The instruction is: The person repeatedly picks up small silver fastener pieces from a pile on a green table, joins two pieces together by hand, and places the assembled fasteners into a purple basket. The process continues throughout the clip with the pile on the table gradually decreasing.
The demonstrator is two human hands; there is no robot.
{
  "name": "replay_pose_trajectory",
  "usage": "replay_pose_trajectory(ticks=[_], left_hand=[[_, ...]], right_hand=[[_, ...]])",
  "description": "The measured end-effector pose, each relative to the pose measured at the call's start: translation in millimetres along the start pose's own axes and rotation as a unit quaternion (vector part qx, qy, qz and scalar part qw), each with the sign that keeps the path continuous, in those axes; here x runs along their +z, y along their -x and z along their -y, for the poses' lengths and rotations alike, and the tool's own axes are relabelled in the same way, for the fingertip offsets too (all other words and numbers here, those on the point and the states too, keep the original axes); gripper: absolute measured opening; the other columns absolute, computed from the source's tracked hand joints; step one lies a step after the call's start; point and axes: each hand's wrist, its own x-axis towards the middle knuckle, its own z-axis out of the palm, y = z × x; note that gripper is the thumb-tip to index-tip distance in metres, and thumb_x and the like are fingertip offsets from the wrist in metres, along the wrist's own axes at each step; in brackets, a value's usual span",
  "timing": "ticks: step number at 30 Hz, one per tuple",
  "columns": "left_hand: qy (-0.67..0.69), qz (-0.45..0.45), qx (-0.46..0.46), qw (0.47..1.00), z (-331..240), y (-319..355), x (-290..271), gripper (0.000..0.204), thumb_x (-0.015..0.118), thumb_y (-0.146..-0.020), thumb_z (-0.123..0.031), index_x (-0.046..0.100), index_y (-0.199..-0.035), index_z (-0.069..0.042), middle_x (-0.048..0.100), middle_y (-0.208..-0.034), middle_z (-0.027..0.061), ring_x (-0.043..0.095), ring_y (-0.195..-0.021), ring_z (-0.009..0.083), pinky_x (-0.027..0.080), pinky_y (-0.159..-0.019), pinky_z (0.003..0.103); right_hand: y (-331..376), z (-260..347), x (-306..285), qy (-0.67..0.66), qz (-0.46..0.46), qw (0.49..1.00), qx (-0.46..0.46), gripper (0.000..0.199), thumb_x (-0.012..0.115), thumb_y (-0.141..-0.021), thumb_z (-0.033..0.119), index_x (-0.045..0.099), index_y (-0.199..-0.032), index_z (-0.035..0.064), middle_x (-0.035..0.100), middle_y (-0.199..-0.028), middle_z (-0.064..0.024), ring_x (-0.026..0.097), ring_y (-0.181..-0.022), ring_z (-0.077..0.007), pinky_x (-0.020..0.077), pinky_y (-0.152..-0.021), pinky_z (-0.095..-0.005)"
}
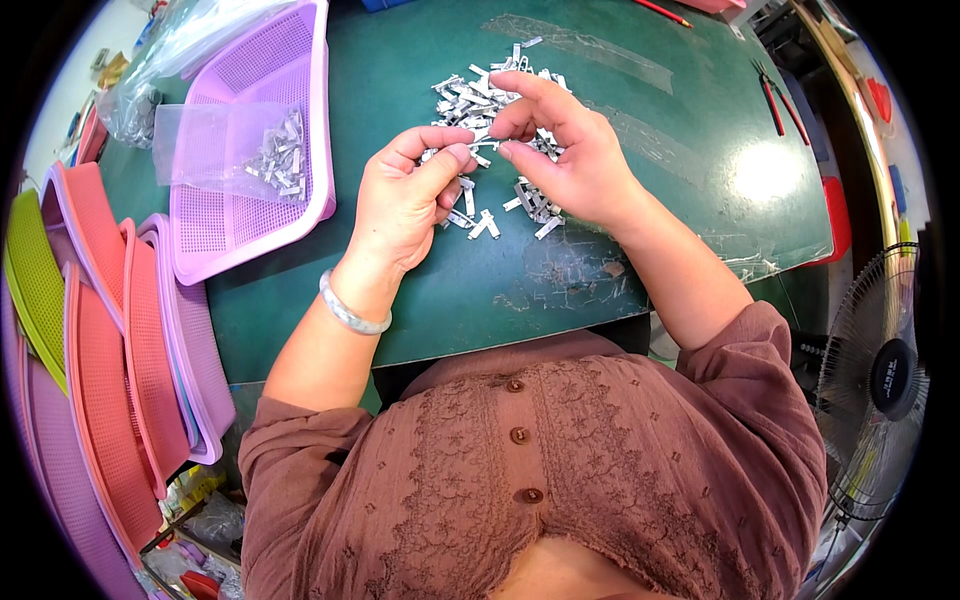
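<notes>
On the green tabletop (420, 310) lies a loose pile of small, flat silvery metal pieces (468, 105), with several more strewn below it. Over the near part of the pile, my left hand (400, 190) is closed in a pinch, thumb against index finger. A small metal piece (484, 145) shows at its fingertips, partly lost against the pile. Facing it from the right, my right hand (580, 160) has its thumb and fingers curved and apart, its thumb tip close to that piece. I see nothing gripped in it. Pieces also lie beneath both hands.
At the left stands a purple mesh basket (322, 130) with a clear bag (205, 150) of similar pieces. Coloured baskets (105, 390) are stacked beside the table. Red-handled pliers (772, 105) lie at the far right, a red pencil (663, 12) at the back. A fan (870, 385) stands right.
</notes>
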Motion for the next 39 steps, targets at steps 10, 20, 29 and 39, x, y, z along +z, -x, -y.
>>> replay_pose_trajectory(ticks=[10,20,29,39], left_hand=[[-0.021,-0.004,0.014,1.000,2.2,-1.3,1.8,0.020,0.059,-0.079,-0.005,0.059,-0.100,-0.002,0.060,-0.077,0.0030,0.044,-0.052,0.0026,0.032,-0.042,0.014],[0.036,-0.003,-0.020,0.999,-2.0,4.9,2.9,0.015,0.055,-0.083,-0.004,0.057,-0.097,-0.001,0.058,-0.074,0.0032,0.042,-0.050,0.0036,0.029,-0.040,0.014],[0.002,0.004,0.007,1.000,-75.9,24.3,-9.1,0.015,0.057,-0.081,-0.006,0.059,-0.095,0.000,0.056,-0.070,0.0030,0.042,-0.047,0.0043,0.028,-0.036,0.015],[-0.450,-0.282,0.087,0.843,-223.6,29.5,-125.6,0.014,0.056,-0.080,-0.006,0.060,-0.093,-0.002,0.056,-0.069,-0.0003,0.040,-0.048,0.0013,0.028,-0.039,0.014]], right_hand=[[2.4,-0.7,-2.2,-0.023,0.015,0.999,0.021,0.052,0.056,-0.075,-0.008,0.041,-0.124,0.0031,0.057,-0.085,-0.0039,0.054,-0.078,-0.0104,0.0441,-0.074,-0.0232],[2.3,11.1,-2.6,-0.005,0.007,1.000,0.006,0.050,0.058,-0.073,-0.006,0.046,-0.120,0.0045,0.058,-0.079,-0.0034,0.055,-0.073,-0.0116,0.0452,-0.071,-0.0255],[-2.5,-7.0,-4.1,-0.022,-0.031,0.999,0.003,0.035,0.058,-0.076,-0.004,0.053,-0.110,0.0020,0.057,-0.075,-0.0022,0.050,-0.066,-0.0100,0.0425,-0.065,-0.0231],[-1.5,-2.2,-5.3,-0.014,-0.011,1.000,0.011,0.030,0.057,-0.076,-0.003,0.055,-0.106,0.0025,0.058,-0.075,-0.0026,0.052,-0.065,-0.0098,0.0435,-0.062,-0.0228]])
